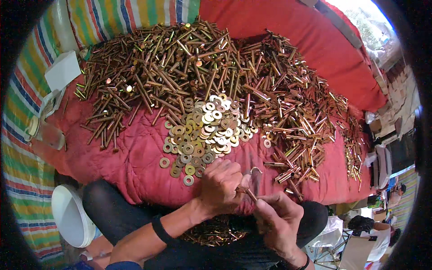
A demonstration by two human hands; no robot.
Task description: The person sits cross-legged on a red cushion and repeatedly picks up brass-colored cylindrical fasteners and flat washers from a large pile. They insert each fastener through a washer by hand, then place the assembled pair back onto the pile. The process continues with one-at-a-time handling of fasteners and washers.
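Note:
My left hand [220, 185] is closed in a fist around one end of a copper-coloured bolt [250, 194]. At the other end, the thumb and fingers of my right hand [280, 218] pinch it. Its head and most of its length are hidden by the fingers. A small curved, pale metal piece [256, 170] shows just above the fist; what it is I cannot tell. Brass-coloured washers [198, 135] lie heaped right in front of my left hand. Beyond them spreads a big pile of long bolts [157, 72], and metal sleeves [301, 117] are piled to the right.
A red padded cloth [139, 157] lies under the piles. Below my hands, between my legs, are more metal parts [216, 235]. A white bucket [69, 216] stands at the left, near a clear plastic container [49, 135]. Striped sheeting [27, 112] hangs at the left; a folding frame [330, 254] is lower right.

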